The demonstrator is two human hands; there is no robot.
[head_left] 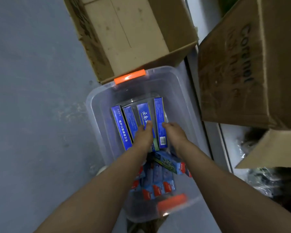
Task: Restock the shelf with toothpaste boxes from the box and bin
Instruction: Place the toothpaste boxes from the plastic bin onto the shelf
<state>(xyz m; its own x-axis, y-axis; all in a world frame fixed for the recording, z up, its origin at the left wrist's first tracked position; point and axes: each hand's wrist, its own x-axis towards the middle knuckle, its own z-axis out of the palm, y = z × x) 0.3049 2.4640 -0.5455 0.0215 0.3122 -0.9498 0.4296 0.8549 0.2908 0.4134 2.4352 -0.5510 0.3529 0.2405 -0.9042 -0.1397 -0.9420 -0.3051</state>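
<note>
Under everything you have a grey floor (32,98), running down the whole left side. At the far middle stands an open cardboard box (124,36), its bare pale bottom showing. To the right a bigger brown carton (238,73) with faded lettering lies tilted over a white shelf edge (207,132), and a loose cardboard flap (272,148) juts out nearer you on the right, over crinkled plastic-wrapped goods (259,179).

In the middle sits the clear plastic bin (97,105), touching the near edge of the open cardboard box. It has an orange latch (129,76) on its far rim and another orange latch (172,203) on its near rim.

Both your bare forearms reach down into the bin. In its far half lie four dark blue toothpaste boxes (120,126) side by side, running near to far. Your left hand (144,135) rests on the middle two, fingers laid fairly straight along them; whether it grips one, you cannot tell. Your right hand (173,133) lies against the right side of the rightmost blue box (160,118), thumb on top of it, the other fingers hidden beyond its far side.

In the near half, between your arms, lie light blue toothpaste boxes with red ends (160,184), one of them crosswise on top.
</note>
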